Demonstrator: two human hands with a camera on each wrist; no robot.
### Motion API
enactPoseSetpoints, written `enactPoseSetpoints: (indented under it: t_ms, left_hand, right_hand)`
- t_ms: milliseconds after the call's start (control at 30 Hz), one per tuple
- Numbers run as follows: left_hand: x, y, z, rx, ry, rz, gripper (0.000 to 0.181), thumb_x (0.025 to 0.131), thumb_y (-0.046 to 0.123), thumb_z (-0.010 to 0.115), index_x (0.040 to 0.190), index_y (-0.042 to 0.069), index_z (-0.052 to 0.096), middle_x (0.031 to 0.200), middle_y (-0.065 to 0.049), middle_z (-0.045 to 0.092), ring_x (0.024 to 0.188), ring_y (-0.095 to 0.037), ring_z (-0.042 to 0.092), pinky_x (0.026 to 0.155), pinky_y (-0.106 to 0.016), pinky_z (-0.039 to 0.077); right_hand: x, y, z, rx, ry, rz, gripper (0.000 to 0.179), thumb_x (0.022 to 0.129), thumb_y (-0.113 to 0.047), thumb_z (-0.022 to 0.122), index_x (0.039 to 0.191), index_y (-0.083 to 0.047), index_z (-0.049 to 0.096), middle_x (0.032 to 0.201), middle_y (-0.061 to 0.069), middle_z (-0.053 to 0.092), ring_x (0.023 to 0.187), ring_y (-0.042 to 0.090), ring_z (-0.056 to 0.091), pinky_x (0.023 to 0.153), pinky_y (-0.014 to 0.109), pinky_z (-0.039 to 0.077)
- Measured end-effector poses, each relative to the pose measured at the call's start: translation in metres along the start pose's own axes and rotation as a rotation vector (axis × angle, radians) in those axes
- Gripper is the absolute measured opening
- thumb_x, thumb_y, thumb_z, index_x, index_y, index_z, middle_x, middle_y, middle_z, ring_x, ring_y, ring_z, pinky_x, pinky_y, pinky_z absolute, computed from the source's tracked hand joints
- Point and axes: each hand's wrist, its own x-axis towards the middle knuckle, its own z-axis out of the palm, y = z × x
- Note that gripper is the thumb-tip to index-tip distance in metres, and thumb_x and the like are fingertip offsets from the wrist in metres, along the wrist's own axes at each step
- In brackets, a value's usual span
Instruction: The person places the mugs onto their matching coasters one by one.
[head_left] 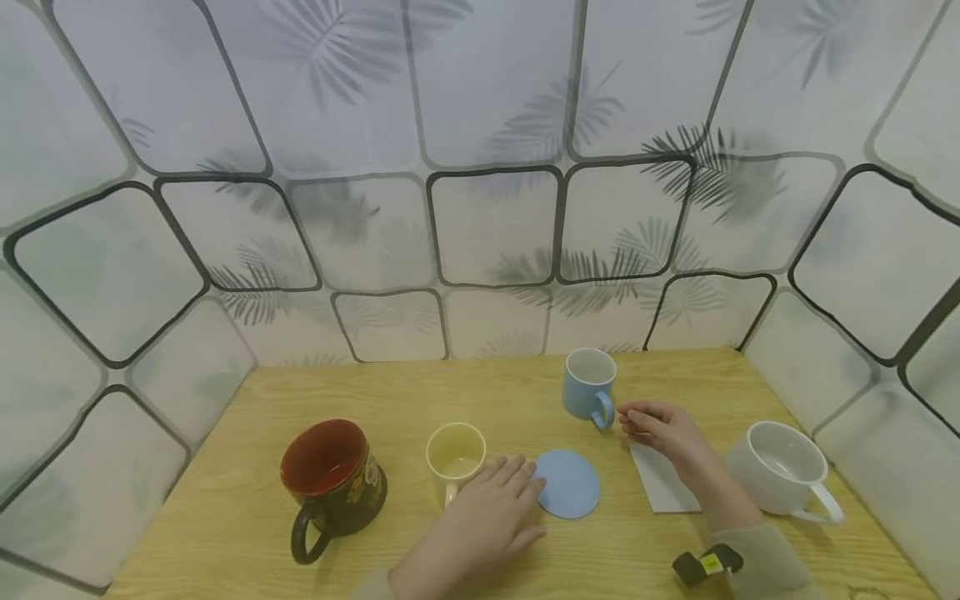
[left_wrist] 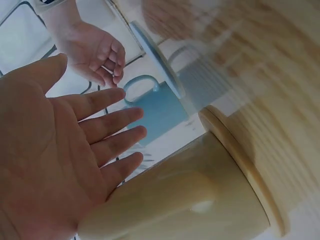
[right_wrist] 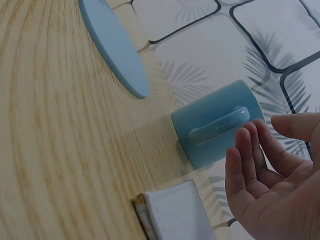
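My left hand (head_left: 491, 508) is spread with straight fingers beside a yellow mug (head_left: 456, 454), between it and a round blue coaster (head_left: 568, 485). In the left wrist view the yellow mug (left_wrist: 200, 185) stands on a round yellow coaster (left_wrist: 245, 167), and the palm (left_wrist: 45, 155) holds nothing. My right hand (head_left: 663, 433) hovers at the handle of a blue mug (head_left: 588, 387). Its fingers bend slightly in the right wrist view, fingertips (right_wrist: 245, 137) near the blue mug's handle (right_wrist: 220, 125); whether they touch it I cannot tell. No object shows in its grasp.
A large dark mug (head_left: 337, 483) with a red inside stands at the left of the wooden table (head_left: 465, 387). At the right is a white mug (head_left: 780, 471). A flat white square (head_left: 663, 487) lies partly under the right forearm. Patterned curtains (head_left: 495, 225) surround the table.
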Motion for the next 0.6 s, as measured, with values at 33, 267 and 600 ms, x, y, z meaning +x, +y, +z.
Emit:
enactPoseSetpoints:
  t_ms: [33,267,600]
  left_hand:
    - [0.000,0.000,0.000,0.001,-0.006,-0.003,0.058,0.110,0.055,0.045,0.153,0.017,0.057,0.162,-0.005,0.054,0.151,-0.023,0.051,0.128,-0.039,0.041]
    - [0.005,0.003,0.003,0.051,-0.047,-0.016,0.061,0.110,0.059,0.044,0.152,0.018,0.057,0.162,-0.004,0.054,0.151,-0.022,0.050,0.128,-0.037,0.041]
    - [0.018,0.007,0.009,0.074,-0.110,-0.064,0.068,0.107,0.063,0.045,0.155,0.015,0.054,0.162,-0.006,0.053,0.152,-0.021,0.050,0.127,-0.036,0.043]
  right_hand:
    - [0.000,0.001,-0.001,0.001,-0.001,0.005,0.030,0.109,-0.009,0.057,0.129,0.012,0.065,0.098,-0.018,0.077,0.092,0.000,0.073,0.088,0.017,0.062]
    - [0.003,0.003,-0.003,-0.005,-0.007,0.022,0.032,0.110,-0.012,0.057,0.131,0.012,0.065,0.100,-0.018,0.076,0.093,-0.001,0.072,0.088,0.017,0.062]
    - [0.005,0.003,-0.002,0.017,0.000,0.038,0.028,0.110,-0.013,0.058,0.128,0.006,0.067,0.099,-0.017,0.076,0.095,0.001,0.073,0.089,0.017,0.062]
